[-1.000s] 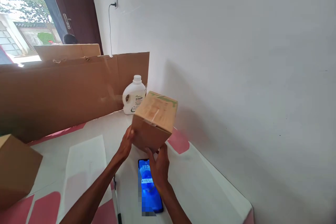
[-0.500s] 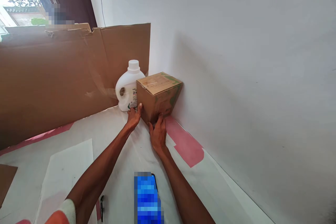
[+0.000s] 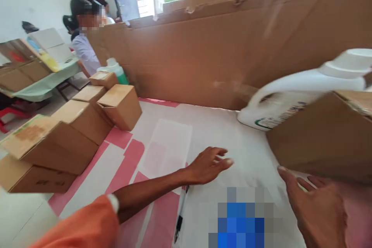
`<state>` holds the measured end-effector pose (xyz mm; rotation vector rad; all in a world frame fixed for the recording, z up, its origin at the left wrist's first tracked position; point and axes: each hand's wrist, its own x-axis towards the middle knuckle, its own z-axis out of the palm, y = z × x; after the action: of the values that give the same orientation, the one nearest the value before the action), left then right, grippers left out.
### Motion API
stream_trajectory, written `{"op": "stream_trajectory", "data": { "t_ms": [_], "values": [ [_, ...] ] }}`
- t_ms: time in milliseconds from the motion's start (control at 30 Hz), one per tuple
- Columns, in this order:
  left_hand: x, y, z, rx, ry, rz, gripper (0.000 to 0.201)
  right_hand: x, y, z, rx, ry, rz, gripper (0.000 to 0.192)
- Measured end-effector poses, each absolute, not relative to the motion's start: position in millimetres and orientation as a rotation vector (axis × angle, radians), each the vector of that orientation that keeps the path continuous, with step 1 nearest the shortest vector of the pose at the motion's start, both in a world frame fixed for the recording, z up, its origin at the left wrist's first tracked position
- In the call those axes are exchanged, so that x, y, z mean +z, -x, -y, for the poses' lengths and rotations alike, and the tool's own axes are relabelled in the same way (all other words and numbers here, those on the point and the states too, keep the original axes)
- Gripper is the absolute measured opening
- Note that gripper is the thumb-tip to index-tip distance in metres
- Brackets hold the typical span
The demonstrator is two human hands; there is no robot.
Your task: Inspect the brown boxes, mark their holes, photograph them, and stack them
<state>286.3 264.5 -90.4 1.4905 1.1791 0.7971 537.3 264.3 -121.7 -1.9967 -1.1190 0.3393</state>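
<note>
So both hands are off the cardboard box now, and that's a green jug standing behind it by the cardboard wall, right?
Not quite: the jug is white, not green, as the head view shows. The rest holds: left hand and right hand are both off the cardboard box, and the jug stands behind it by the cardboard wall.
</note>
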Motion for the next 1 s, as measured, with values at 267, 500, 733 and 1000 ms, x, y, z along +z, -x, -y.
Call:
{"op": "stream_trajectory", "data": {
  "t_ms": [267, 500, 733, 1000],
  "values": [
    [-58, -55, -201, 1.487, -1.228, -1.978, 0.083, -66, -309, -243, 0.968, 1.333, 1.425, 0.066],
    [-41, 26, -260, 1.658, -1.013, -2.076, 0.078, -67, -159, -268, 1.308, 1.030, 1.605, 0.087],
    [-48, 26, -257, 1.585, -1.133, -1.966, 0.074, -67, -113, -287, 1.433, 0.952, 1.490, 0.109],
    [-61, -71, -94, 1.349, -1.396, -1.667, 0.065, -68, -208, -208, 1.384, 1.051, 1.357, 0.074]
  ]
}}
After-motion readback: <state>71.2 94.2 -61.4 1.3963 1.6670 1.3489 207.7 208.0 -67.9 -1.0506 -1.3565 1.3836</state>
